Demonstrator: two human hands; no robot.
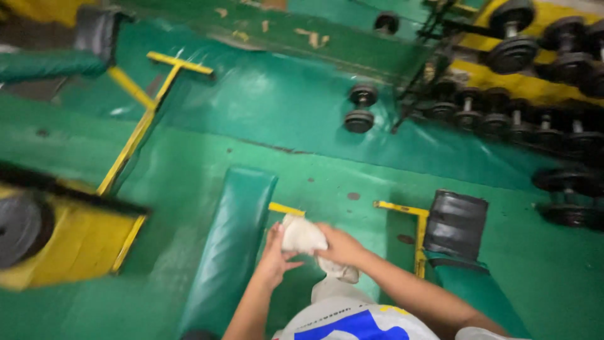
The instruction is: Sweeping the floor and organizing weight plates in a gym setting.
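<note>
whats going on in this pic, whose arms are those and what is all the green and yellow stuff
This is one picture from a camera worn on a person's head, looking down, so the two bare arms at the bottom are that person's own. The left hand and right hand hold a crumpled white cloth between them. Just below them is a green padded bench, with a second bench with a black roller pad to the right. The yellow bars are the metal frames of the benches. Everything stands on a shiny green floor. At the upper right, dark dumbbells sit on the floor and along a rack. The picture is a little blurred.
</note>
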